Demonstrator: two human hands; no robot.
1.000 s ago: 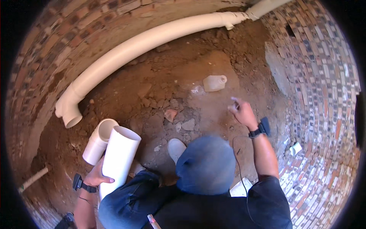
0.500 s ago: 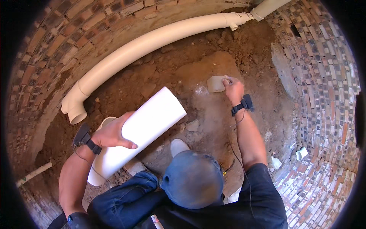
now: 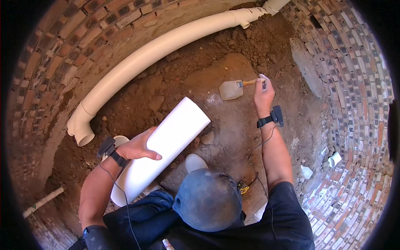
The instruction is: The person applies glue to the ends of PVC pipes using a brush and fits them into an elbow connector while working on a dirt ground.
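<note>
Watching over the link, I am seeing the left hand (image 3: 139,146) grasping the white pipe (image 3: 166,150): its thumb is lying across the near side, while the other fingers are mostly hiding behind. That grip is falling near the pipe's middle, which is probably balancing it; the pipe is slanting, one end up and right of the thumb, the other down and left. Just behind those knuckles a short pipe (image 3: 121,139) is peeking out; whether the fingers are touching it, I cannot tell.

Well to the right, the right hand (image 3: 263,93) is pinching the brush (image 3: 249,82) by its tan handle, its head meeting the mouth of the bottle (image 3: 229,91) left of the fingertips. Such a hold is likely leaving the fingers clear of that mouth; how deep the bristles are sitting, I cannot tell. The bottle is resting on the dirt (image 3: 233,125), apart from both hands. Beyond all the fingers, the beige pipe (image 3: 154,48) is curving past.
</note>
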